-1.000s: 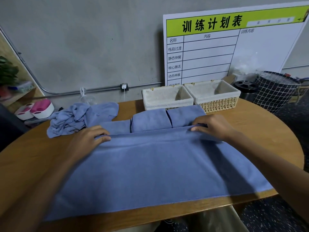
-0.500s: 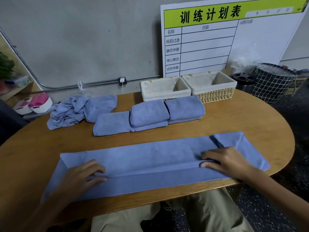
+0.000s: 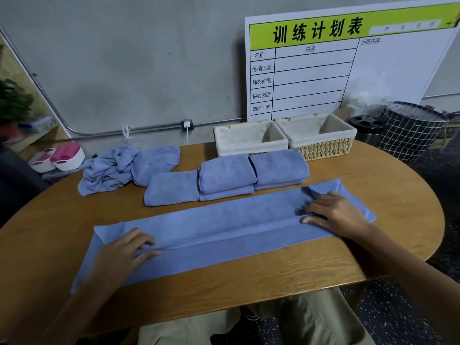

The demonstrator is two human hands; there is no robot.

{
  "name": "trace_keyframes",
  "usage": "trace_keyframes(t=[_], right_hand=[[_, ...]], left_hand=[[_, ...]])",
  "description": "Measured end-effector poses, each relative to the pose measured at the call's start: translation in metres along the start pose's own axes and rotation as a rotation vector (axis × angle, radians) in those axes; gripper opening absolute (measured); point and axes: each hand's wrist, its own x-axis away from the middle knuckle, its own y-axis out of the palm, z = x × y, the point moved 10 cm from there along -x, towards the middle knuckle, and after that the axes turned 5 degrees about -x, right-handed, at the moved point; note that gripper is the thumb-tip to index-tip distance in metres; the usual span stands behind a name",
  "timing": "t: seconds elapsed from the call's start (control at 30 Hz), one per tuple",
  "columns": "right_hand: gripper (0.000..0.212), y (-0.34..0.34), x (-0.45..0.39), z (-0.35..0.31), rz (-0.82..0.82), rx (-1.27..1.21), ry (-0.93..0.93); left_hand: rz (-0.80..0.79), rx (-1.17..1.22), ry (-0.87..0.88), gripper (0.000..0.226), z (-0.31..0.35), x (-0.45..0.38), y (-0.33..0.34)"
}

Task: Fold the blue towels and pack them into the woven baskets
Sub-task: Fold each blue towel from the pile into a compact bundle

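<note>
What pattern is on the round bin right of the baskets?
A white grid on black, seen in the head view on the bin.

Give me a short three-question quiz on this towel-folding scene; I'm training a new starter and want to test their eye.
1. True or false: the two woven baskets already hold folded towels.
2. Which hand rests nearer the turned-over corner of the long towel? A) left hand B) right hand
3. Fill in: the crumpled towels lie to the ____ of the folded towels, as the person sees them.

Key:
1. False; the linings show bare.
2. B.
3. Left.
</note>
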Motion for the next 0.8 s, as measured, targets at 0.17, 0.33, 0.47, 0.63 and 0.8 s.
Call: trace_keyframes(t=[0.17,0.33,0.47,0.63,0.8], right_hand=[[0.04,-0.018,0.024,0.0,-0.024,0.153,-0.021],[0.038,-0.027,0.028,-0.005,-0.004,0.221,-0.024],[0.04,-0.035,0.041,-0.008,0.013,0.317,0.003],[0.041,-0.05,0.046,-0.011,0.048,0.349,0.021],[0.038,-0.055,0.04,-0.011,0.042,0.3,0.013]], left_hand=[[0.02,-0.123,0.071,0.047,0.002,0.009,-0.015],[-0.061,-0.107,0.147,0.044,0.006,0.007,-0.006],[-0.039,-0.173,0.118,0.051,0.008,0.016,-0.028],[-0.086,-0.162,0.062,0.04,-0.001,0.032,-0.031],[-0.102,0.01,-0.054,0.03,-0.019,0.035,-0.028]])
